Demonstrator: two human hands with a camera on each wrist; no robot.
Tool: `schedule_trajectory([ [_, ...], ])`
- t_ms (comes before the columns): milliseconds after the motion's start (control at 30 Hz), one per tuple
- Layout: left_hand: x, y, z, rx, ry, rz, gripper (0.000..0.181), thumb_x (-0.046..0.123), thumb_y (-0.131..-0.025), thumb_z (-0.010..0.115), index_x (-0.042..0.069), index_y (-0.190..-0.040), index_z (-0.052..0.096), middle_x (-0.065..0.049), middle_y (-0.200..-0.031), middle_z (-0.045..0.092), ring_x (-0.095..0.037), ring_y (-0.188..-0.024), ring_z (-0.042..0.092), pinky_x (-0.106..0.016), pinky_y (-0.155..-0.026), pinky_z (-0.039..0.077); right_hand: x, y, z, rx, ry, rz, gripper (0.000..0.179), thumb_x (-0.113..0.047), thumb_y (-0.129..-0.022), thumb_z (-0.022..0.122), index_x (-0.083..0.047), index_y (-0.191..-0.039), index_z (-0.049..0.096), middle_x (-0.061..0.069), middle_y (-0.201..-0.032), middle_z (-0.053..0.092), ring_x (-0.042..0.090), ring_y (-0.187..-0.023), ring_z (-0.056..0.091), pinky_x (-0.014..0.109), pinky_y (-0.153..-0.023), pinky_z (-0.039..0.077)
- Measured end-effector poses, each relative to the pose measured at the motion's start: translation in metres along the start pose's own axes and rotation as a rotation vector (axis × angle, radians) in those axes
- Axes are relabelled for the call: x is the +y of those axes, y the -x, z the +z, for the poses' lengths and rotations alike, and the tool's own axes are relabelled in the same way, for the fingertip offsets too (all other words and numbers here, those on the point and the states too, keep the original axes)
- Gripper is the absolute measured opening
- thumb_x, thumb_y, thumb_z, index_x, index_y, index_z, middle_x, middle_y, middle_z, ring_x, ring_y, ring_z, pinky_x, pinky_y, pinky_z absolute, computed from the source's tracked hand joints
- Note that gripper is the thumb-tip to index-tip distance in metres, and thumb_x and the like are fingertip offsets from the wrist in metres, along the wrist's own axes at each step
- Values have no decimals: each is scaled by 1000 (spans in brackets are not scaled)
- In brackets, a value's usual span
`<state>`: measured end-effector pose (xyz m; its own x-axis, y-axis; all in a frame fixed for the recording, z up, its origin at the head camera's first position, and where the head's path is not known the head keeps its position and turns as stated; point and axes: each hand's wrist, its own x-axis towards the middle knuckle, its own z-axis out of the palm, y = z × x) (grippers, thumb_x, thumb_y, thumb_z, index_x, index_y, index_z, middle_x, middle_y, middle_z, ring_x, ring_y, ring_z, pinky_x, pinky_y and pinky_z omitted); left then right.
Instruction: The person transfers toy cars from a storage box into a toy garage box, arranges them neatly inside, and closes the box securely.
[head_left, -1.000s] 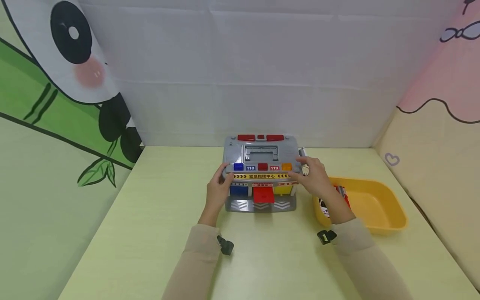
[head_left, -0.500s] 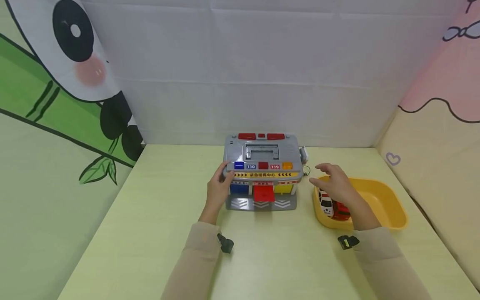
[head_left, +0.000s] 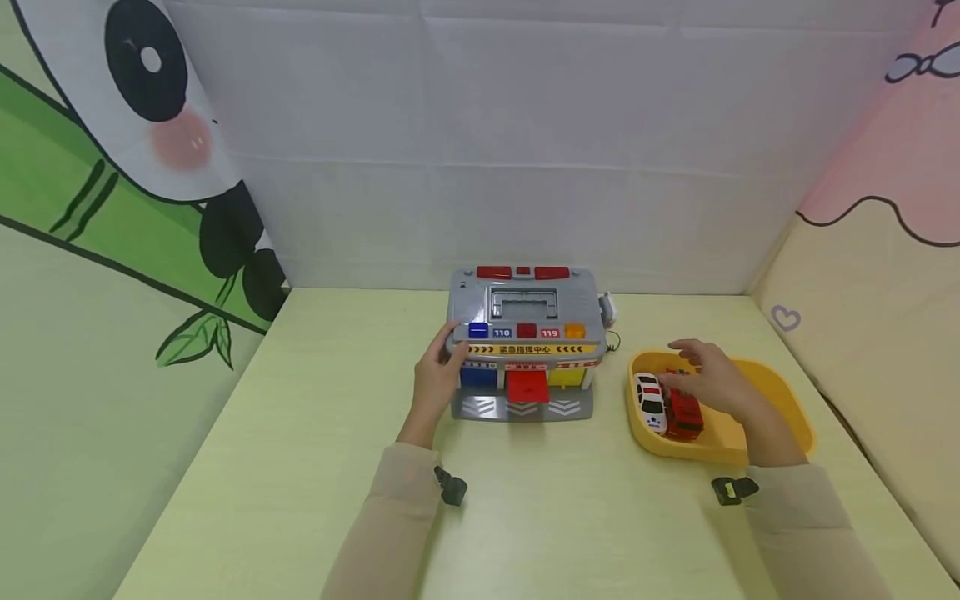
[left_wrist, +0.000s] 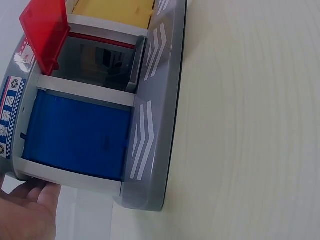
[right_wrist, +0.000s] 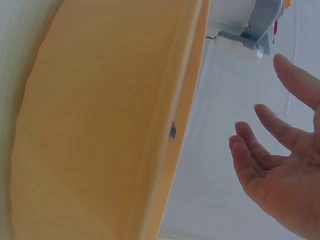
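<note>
- While your left hand [head_left: 437, 387] hasn't budged from the left front corner of the toy station [head_left: 525, 348], your right hand [head_left: 708, 379] has done all the travelling.
- A second ago your right hand was on the station's right front corner; half a second ago it was between there and the yellow tray [head_left: 697, 451]. Now it's over the tray, well apart from the station.
- Right fingers: spread, loosely bent, nothing between them. Your thumb looks close to the red toy truck [head_left: 684, 418], but I can't tell if it's touching.
- Left fingers: gripping that corner, thumb round the front and the others at the side.
- The station hasn't really moved, sitting at the back of the table [head_left: 555, 508] with its red flap [head_left: 528, 387] still raised and the blue door [left_wrist: 77, 135] down.
- Your forearm used to cover part of the tray's left end; now the white toy car [head_left: 651, 404] shows whole, right beside the truck.
- The coiled wire [head_left: 614, 342] on the station's right side is in plain view too, since your hand's gone from there.
</note>
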<state>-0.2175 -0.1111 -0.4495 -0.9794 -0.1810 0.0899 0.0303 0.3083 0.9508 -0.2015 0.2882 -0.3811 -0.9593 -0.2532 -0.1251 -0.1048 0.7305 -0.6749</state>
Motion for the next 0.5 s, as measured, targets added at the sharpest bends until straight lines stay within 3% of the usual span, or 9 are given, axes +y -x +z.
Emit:
schedule_trajectory([
  [267,1,0,0,-1,-16,-16,48,45,-97,54,28,-142,50,-16,-144,47,-34,-130,46,-46,-103,41,22,1,-7,-93,40,-3,78,-20,-84,77,12,-141,33,42,-132,35,59,-118,37,67,-90,41],
  [500,0,1,0,9,-6,9,49,46,-97,55,27,-142,51,-19,-142,47,-37,-128,47,-49,-102,41,36,3,-8,-134,37,14,86,-18,-81,80,12,-143,28,43,-134,33,59,-118,36,67,-91,41],
])
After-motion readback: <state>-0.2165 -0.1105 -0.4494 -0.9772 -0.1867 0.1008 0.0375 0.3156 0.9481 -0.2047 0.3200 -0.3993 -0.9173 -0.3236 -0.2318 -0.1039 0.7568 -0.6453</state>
